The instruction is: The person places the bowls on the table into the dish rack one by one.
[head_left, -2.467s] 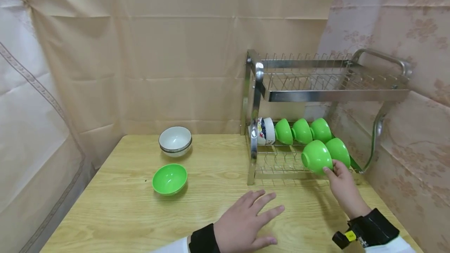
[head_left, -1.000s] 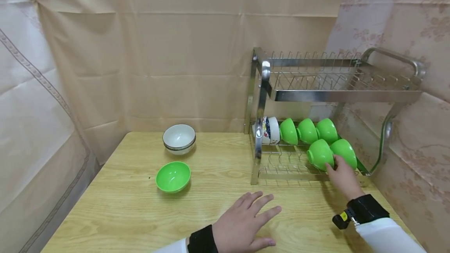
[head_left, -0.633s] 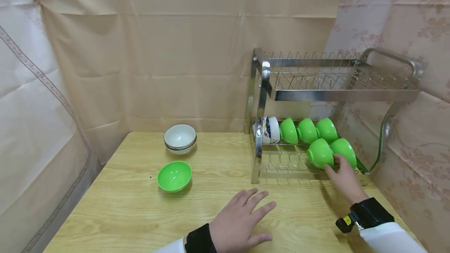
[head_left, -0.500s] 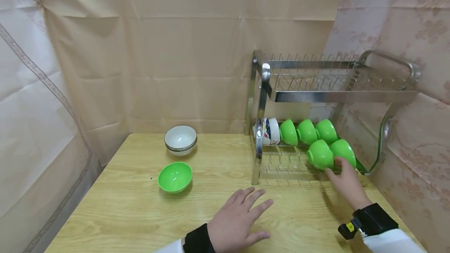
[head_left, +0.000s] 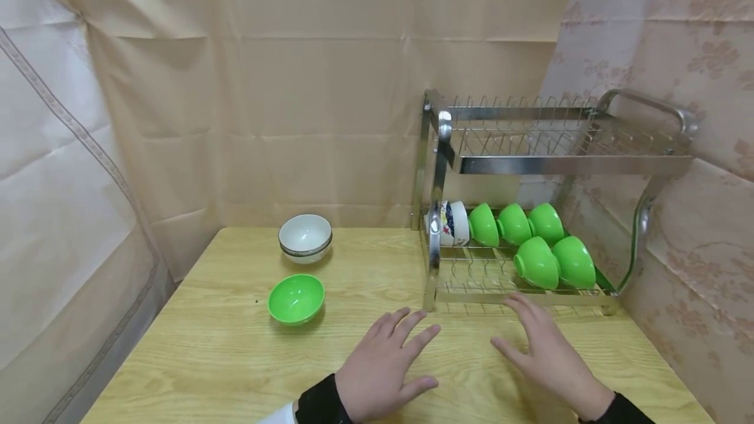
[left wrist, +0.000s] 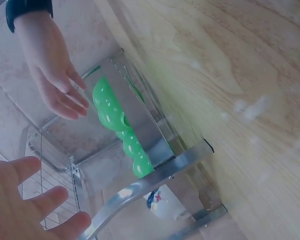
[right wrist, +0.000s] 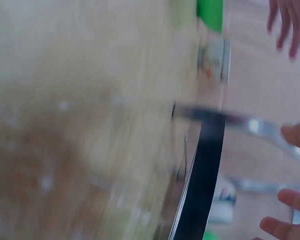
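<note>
My left hand (head_left: 385,365) hovers over the wooden table with fingers spread, holding nothing. In front of the dish rack (head_left: 571,165), my right hand (head_left: 544,355) has its fingers extended and is apart from the bowls. Two green bowls, one at the left (head_left: 536,264) and one at the right (head_left: 574,264), stand on their sides in the lower tier's front row. Behind them are three more green bowls (head_left: 514,224) and white patterned bowls (head_left: 459,223). The left wrist view shows my left fingers (left wrist: 50,200) and the right hand (left wrist: 52,65) beside the rack.
On the table's left half, a green bowl (head_left: 296,300) sits upright, with stacked white bowls (head_left: 305,235) behind it. The rack's wire upper tier overhangs the lower one. A beige cloth (head_left: 312,84) hangs behind the table, with a floral cloth (head_left: 695,234) at the right.
My right hand has let go of the front green bowls and drawn back toward me and left. The bowls stay in the rack. My left hand has shifted slightly left.
</note>
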{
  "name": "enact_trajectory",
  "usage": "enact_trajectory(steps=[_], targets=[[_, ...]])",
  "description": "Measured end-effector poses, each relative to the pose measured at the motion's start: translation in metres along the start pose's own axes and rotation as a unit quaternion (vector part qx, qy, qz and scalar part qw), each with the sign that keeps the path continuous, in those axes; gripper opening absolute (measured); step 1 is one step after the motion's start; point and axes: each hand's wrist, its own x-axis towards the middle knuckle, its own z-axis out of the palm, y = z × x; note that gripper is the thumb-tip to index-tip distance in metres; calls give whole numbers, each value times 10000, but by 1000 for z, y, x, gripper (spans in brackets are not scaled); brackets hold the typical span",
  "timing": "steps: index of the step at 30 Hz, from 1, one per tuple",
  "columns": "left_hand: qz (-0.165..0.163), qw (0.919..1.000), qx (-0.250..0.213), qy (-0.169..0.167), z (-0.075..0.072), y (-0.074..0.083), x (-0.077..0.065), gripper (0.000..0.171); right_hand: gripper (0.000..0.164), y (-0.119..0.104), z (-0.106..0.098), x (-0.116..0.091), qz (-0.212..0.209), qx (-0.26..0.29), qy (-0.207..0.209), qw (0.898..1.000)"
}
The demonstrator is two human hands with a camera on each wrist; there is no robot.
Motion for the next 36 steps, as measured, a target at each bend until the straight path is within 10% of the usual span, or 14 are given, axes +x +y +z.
enact_trajectory(steps=[16,29,36], targets=[[-373,9986,-220,-291,4,-22,-14,70,72,-30,23,-21,-670,-414,-285,9965],[-2036,9788,-90,-220,5,-124,-38,65,70,-35,29,-30,-902,-522,-59,9945],[-2621,9622,-106,-729,5,-149,-56,44,74,-38,28,-31,-1101,-586,64,9922]])
